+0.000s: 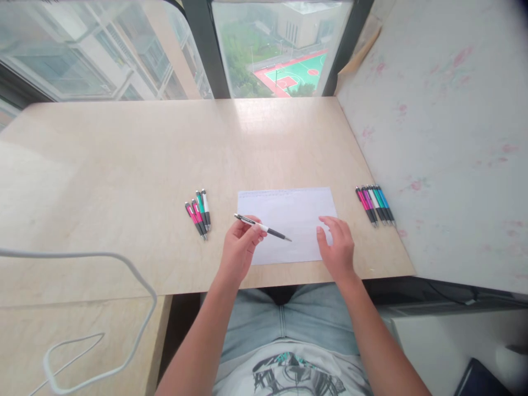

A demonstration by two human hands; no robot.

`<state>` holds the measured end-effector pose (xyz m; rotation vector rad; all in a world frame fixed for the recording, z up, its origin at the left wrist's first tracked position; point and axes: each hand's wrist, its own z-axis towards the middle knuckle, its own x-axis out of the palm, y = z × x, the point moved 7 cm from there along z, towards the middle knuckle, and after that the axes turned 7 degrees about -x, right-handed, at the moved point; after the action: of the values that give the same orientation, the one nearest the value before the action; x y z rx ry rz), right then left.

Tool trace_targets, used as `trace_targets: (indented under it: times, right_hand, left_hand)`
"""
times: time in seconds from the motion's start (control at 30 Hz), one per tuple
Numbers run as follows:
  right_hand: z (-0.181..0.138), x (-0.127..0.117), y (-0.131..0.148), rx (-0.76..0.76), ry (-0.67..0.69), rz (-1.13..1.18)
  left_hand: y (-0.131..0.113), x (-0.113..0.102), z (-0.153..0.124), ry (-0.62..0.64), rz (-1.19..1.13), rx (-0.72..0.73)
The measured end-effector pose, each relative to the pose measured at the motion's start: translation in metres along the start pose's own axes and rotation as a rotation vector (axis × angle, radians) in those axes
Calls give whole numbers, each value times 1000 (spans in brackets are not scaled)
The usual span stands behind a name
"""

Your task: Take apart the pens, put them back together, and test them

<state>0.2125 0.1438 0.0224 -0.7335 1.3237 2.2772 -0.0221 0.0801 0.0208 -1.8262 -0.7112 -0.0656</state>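
My left hand (241,245) is closed on a white and black pen (262,226), whose tip points right over a white sheet of paper (289,217). The sheet lies flat near the table's front edge, with faint writing along its top. My right hand (336,245) rests open on the sheet's right part, fingers spread. Left of the sheet lies a small group of pens (198,213) in pink, green and white. Right of the sheet lies another row of several coloured pens (375,204).
The light wooden table (144,154) runs to a window at the back. A white wall (445,137) with pink stains closes the right side. A white cable (103,308) loops over a lower board at front left. My lap is below the table edge.
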Motion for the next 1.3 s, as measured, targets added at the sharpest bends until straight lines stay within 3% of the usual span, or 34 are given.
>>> trace_targets:
  times: [0.17,0.33,0.47,0.63,0.73,0.83,0.93,1.03,1.2,1.3]
  right_hand:
    - [-17,35,30,431,131,947]
    - [-25,53,31,711,-60,1226]
    - [-26,58,25,835,-154,1253]
    - [-23,61,30,830,-183,1251]
    - [-21,55,35,740,-236,1132]
    - [-19,39,41,604,-281,894]
    - [-13,22,52,428,-232,669]
    - [-8,17,54,322,-139,627]
    - [-10,32,30,448,-13,911]
    - [-13,35,17,511,65,847]
  left_hand:
    - [43,24,-13,3,-154,-94]
    - [52,33,-20,26,-171,-118]
    - [42,32,-23,13,-44,0]
    - [40,34,-22,-8,16,100]
    - [50,32,-21,-123,-187,32]
    - [63,37,-21,-175,-360,-131]
    - [68,43,-23,-169,-458,-271]
    - [65,44,-23,-146,-466,-313]
    - [44,34,-22,-127,-267,-109]
    - [36,33,-25,-75,-131,-5]
